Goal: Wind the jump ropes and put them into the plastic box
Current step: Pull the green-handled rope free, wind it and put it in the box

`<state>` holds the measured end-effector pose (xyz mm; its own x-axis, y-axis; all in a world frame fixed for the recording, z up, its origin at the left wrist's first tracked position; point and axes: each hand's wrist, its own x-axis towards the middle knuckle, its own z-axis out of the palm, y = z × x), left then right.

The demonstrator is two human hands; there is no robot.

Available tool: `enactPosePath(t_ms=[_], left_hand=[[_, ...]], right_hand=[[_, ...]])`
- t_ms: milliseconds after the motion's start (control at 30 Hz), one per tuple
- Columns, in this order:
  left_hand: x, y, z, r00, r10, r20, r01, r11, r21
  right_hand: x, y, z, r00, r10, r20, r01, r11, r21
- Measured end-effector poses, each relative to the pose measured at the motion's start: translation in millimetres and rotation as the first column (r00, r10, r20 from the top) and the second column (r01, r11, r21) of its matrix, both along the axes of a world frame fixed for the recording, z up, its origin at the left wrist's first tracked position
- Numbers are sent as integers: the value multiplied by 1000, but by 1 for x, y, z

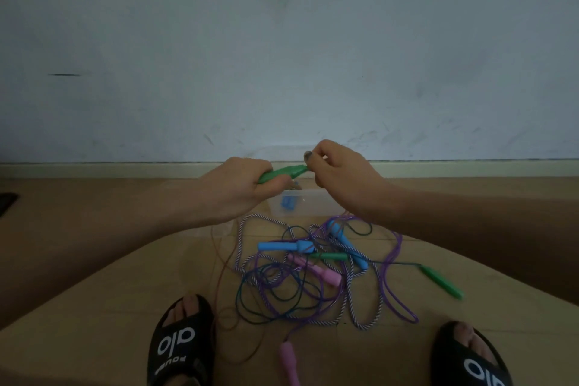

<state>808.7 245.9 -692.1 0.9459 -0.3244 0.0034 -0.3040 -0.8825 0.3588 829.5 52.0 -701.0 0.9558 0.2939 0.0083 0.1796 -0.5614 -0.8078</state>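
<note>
Left hand (241, 188) is wrapped around a green handle (283, 173); right hand (332, 172) pinches the handle's far tip between thumb and fingers. Held level above the box (313, 205), probably so the cord can be wound about the handle with both ends steady; the cord itself is not clearly traceable from the hands. Box sits on the floor (94, 307) near the wall (282, 41), directly under the hands, with something blue (287, 202) already inside. Nearer the feet lies the tangle of ropes (313, 269): blue, pink and green handles, purple, striped and dark cords crossing each other. Judgement: most ropes remain unwound. Black slippers (180, 345) frame the pile at both lower corners.
</note>
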Motion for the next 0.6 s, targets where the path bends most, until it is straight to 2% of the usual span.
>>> enactPosePath(t_ms=[67,100,167,200,267,333,400,467,533,600], left_hand=[[1,4,1,983,99,-153,-130,970,-207],[0,6,2,955,136,-263,-224,913,-340],[-1,5,3,898,152,-412,-359,796,-488],[-3,2,1,888,154,-432,-376,785,-492],[-6,-4,-7,885,181,-429,-380,813,-441],[-7,-8,-13,889,230,-396,-379,855,-354],[-5,-10,-17,913,257,-317,-335,915,-223],[-5,-7,-17,953,232,-196,-246,968,-52],[-6,-2,-16,982,166,-90,-159,984,78],[-10,3,-12,996,84,-27,-77,977,198]], right_hand=[[-2,-3,1,998,17,68,-16,1000,-18],[-4,-5,0,989,62,132,-53,996,-75],[-9,-6,-1,941,215,261,-129,941,-312],[-12,-4,-1,906,301,298,-140,876,-461],[-17,3,0,841,449,301,-127,706,-697],[-20,11,4,809,528,258,-146,605,-782],[-21,16,11,801,553,231,-214,624,-752],[-20,16,18,810,544,219,-280,687,-671],[-15,14,21,802,558,216,-327,711,-623],[-11,10,20,767,609,204,-393,696,-601]])
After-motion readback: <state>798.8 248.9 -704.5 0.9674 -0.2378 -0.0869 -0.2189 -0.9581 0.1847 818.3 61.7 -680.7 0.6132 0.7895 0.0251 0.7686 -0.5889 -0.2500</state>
